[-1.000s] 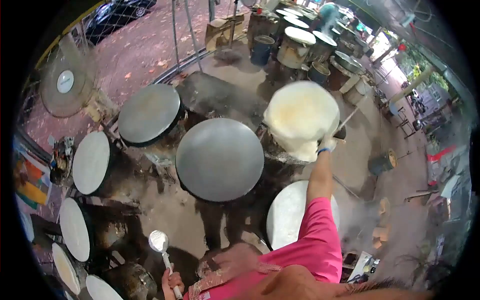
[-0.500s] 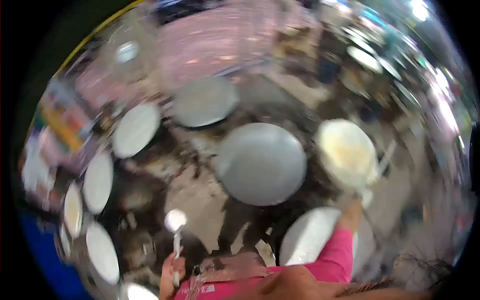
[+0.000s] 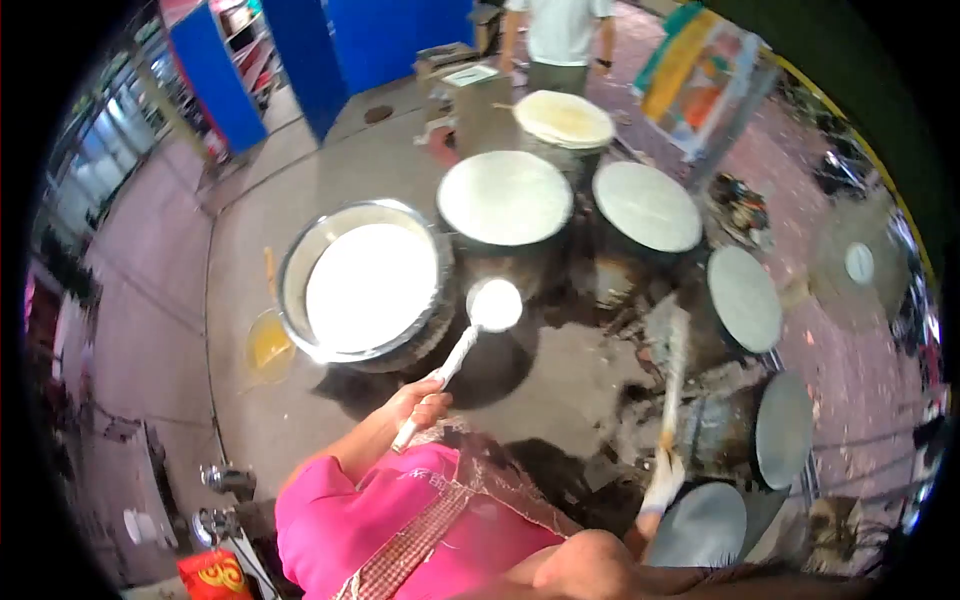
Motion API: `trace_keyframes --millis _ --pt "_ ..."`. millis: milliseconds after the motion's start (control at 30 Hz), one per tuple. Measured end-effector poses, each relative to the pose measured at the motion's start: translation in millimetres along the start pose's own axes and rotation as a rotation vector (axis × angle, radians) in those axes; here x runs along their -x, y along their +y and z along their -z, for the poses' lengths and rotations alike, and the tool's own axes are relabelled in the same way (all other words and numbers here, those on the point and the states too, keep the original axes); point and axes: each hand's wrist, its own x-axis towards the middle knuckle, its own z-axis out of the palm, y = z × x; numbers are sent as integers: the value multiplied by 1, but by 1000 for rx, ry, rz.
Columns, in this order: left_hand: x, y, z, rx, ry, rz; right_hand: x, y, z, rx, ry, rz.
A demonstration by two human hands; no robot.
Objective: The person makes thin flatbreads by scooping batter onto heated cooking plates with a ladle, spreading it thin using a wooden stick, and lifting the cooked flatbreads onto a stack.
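My left hand (image 3: pixel 418 403) is closed round the handle of a ladle (image 3: pixel 458 355). The handle looks wrapped in white, and its round cup shows bright white. Beside it, to the left, stands a large steel basin (image 3: pixel 290 290) holding white liquid (image 3: pixel 372 290). My right hand (image 3: pixel 660 488), in a white glove, grips a long pale wooden scraper (image 3: pixel 675 375) that points away from me. Near that hand are a round griddle (image 3: pixel 700 525) and another griddle (image 3: pixel 784 430), both on drum-like stoves. Both tools are held apart from the griddles.
More round griddles curve ahead, including a white-coated one (image 3: pixel 505 197) and one with a yellowish sheet (image 3: pixel 563 118). A person (image 3: pixel 560 35) in a white shirt stands beyond them. A bowl of yellow liquid (image 3: pixel 268 345) sits on the ground left of the basin.
My view has swung left, bringing the basin into sight. The scraper has left the griddle with the yellowish sheet and now points forward. The ladle stays in my left hand.
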Motion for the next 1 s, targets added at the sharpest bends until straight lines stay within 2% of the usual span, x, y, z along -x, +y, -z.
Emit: trace_keyframes --millis 33,67,133,167,200,233,267,300,333,367,400,467,533,600,633,667,733,800,867,900,933,1000 --pt "20 20 0 -170 -24 -129 -22 -37 -49 167 -175 60" --pt "38 39 7 -348 -41 -255 -38 -64 -103 321 -250 178" --pt "63 87 46 -385 63 -397 -55 -136 -198 458 -484 475" --pt "71 113 63 -406 203 -439 -62 -157 -250 604 -522 602" --pt "80 140 83 -416 341 -470 -41 -221 -292 649 -683 618" --pt "86 161 97 -450 401 -463 -32 -251 -339 729 -779 611" --pt "88 186 111 -490 453 -455 -13 -297 -378 985 -908 620" --pt "86 210 142 -444 508 -486 6 -304 -419 1004 -885 717" --pt "80 231 174 -409 676 -507 20 -296 -461 1119 -944 850" --pt "79 238 192 -452 752 -473 35 -284 -494 1135 -981 996" --pt "80 252 207 -505 828 -443 50 -303 -504 1176 -1018 1072" --pt "74 271 226 -609 970 -381 52 -344 -491 1055 -1050 1052" --pt "70 271 237 -731 1106 -283 38 -302 -490 1003 -1014 914" --pt "63 273 213 -407 915 -283 48 -255 -488 1094 -1080 775" --pt "49 277 270 -140 881 -246 56 -234 -483 1068 -1066 730" --pt "54 276 203 141 800 -231 67 -235 -470 1026 -1090 667" --pt "76 279 130 571 550 -124 83 -243 -436 966 -1065 615" --pt "104 274 55 564 404 -195 95 -268 -413 836 -918 623" --pt "130 270 -29 143 491 -399 105 -294 -396 759 -758 701" --pt "160 269 -83 195 323 -390 101 -323 -394 543 -735 787" --pt "172 258 -123 -32 266 -545 92 -326 -402 441 -665 877" --pt "194 243 -181 -258 283 -690 79 -368 -408 232 -521 1036"
